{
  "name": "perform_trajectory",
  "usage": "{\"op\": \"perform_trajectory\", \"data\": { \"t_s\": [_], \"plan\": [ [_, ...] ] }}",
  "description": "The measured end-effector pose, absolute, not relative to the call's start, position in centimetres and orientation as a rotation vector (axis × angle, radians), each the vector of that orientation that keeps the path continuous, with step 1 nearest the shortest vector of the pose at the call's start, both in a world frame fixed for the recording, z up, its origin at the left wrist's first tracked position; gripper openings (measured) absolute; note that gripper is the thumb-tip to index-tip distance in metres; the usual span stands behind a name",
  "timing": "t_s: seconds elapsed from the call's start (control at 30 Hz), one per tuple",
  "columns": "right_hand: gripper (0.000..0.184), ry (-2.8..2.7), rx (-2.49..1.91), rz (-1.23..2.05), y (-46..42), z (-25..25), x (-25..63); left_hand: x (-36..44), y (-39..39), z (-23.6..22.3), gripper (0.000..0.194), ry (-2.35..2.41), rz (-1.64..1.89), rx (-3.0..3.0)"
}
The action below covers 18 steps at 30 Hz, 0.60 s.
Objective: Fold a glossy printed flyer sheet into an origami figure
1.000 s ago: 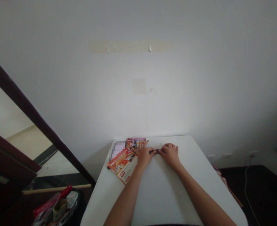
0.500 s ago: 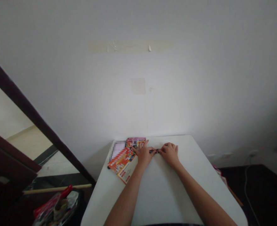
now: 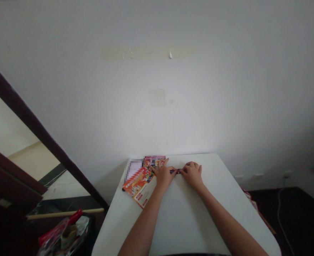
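Note:
Between my two hands is a small, dark, narrow strip-like piece (image 3: 178,171), patterned and too small to name exactly. My left hand (image 3: 163,175) pinches its left end between thumb and forefinger, the other fingers spread over colourful printed leaflets (image 3: 138,185). At the right end, my right hand (image 3: 193,174) pinches the same strip, its other fingers curled. The strip lies level, at or just above the white table (image 3: 183,220). My fingers cover both of its ends.
A white wall (image 3: 199,106) stands right behind the table. Down at the left are a bin with a plastic liner and rubbish (image 3: 68,234), a wooden stick (image 3: 66,214) and a dark frame (image 3: 47,138). A cable (image 3: 279,209) hangs at the right.
The view has shifted very slightly. Both hands keep their pinch on the dark strip, with hardly any visible movement.

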State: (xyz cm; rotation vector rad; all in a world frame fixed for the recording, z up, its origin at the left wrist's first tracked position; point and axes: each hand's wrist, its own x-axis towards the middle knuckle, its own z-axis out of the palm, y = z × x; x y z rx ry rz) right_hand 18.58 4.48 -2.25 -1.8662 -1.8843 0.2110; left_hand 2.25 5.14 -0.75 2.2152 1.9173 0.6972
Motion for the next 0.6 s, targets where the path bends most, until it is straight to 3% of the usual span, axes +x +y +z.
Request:
{"op": "perform_trajectory", "data": {
  "t_s": [0.6],
  "plan": [
    [0.024, -1.848, -1.867, 0.236, 4.34, -2.52, 18.89, 2.12, 5.21, -0.67, 0.017, 1.913, 0.593, 2.270]
  ]
}}
